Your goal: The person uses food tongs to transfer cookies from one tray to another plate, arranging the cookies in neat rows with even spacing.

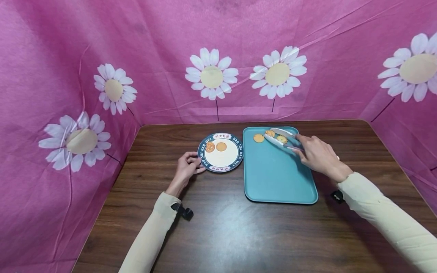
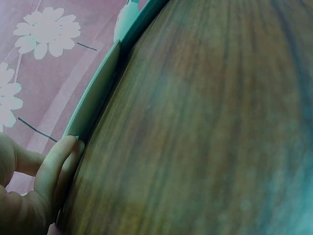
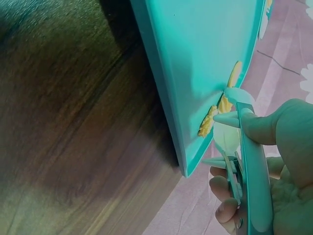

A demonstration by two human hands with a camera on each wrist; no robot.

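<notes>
Teal tray (image 1: 273,178) lies flat on the dark wooden table (image 1: 222,235), with three cookies at its far end: one plain round cookie (image 1: 258,138) lying apart to the left, and two flower-shaped cookies (image 1: 282,139) between the arms of the pale tongs (image 1: 280,137). Right hand (image 1: 315,153) grips the tongs, fingers curled round the handles, tips down on the tray's far end. Left hand (image 1: 187,167) rests its curled fingers (image 2: 61,161) against the near-left rim of the round plate (image 1: 228,165), just left of the tray, which carries two more cookies (image 1: 216,146).
</notes>
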